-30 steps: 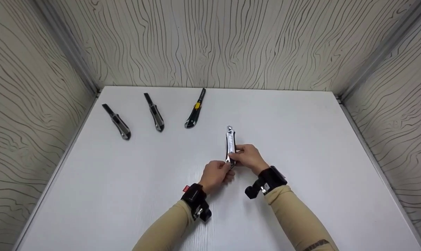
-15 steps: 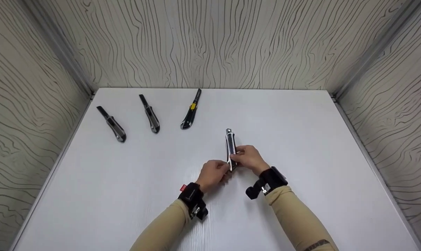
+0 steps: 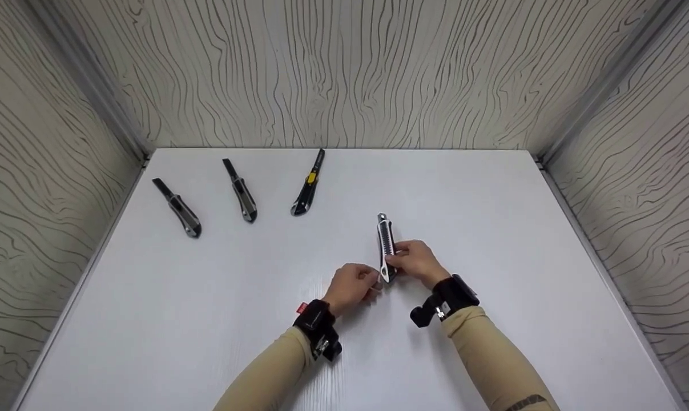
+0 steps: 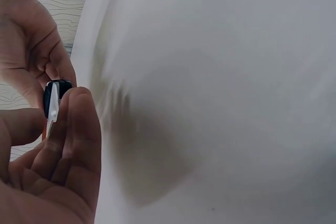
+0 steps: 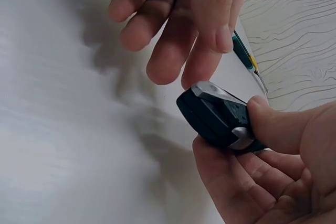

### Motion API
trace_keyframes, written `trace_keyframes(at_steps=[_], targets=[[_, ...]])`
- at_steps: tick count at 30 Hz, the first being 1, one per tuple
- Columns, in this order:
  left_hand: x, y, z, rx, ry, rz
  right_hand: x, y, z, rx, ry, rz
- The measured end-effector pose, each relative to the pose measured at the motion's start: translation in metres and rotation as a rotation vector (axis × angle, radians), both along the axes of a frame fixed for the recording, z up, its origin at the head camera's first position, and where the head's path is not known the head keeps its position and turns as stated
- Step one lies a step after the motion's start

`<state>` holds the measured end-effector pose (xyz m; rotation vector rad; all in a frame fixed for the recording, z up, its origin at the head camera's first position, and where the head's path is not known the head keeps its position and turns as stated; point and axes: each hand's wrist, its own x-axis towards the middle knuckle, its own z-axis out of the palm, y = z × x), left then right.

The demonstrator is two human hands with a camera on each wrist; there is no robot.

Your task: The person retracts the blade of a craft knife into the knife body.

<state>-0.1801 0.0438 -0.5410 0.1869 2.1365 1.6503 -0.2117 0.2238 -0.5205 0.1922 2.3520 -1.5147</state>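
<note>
My right hand point(image 3: 398, 260) grips a black and silver utility knife point(image 3: 385, 240) by its rear half, thumb on top, tip pointing away from me, just above the white table point(image 3: 492, 200). In the right wrist view the knife's dark end cap point(image 5: 215, 116) sticks out of the right hand point(image 5: 273, 150). My left hand point(image 3: 370, 281) is right beside that end, its fingers point(image 5: 173, 51) loosely straight with one fingertip at the cap. The left wrist view shows the knife end point(image 4: 51, 95) just past my left index finger point(image 4: 79, 145).
Three more utility knives lie in a row at the back left: two grey and black ones point(image 3: 178, 209) point(image 3: 241, 192) and a black and yellow one point(image 3: 305, 188). Wood-grain walls point(image 3: 344, 74) close the table on three sides.
The knife has turned about its length, from its silvery face to its dark side, and shifted slightly right. My left hand has loosened from the knife's rear end.
</note>
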Motion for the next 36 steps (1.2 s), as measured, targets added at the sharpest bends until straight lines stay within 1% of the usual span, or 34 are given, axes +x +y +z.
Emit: trace_keyframes(at_steps=[7,14,20,25,32,36], targets=[[-0.001,0.001,-0.002,-0.024,-0.005,0.009,0.000,0.016,-0.004,0.022,-0.010,-0.007],[0.000,-0.004,-0.005,0.002,-0.001,0.009,-0.003,0.036,-0.002,0.107,-0.050,-0.050],[-0.003,-0.006,-0.005,0.001,0.001,0.010,-0.007,0.058,0.005,0.153,-0.041,-0.036],[-0.006,-0.006,-0.003,0.002,0.002,0.014,-0.011,0.080,0.011,0.182,-0.064,-0.063],[-0.006,-0.009,-0.001,0.022,-0.006,0.019,-0.010,0.104,0.019,0.235,-0.058,-0.067],[-0.007,-0.009,-0.001,0.026,-0.017,0.025,-0.009,0.116,0.019,0.278,-0.066,-0.082]])
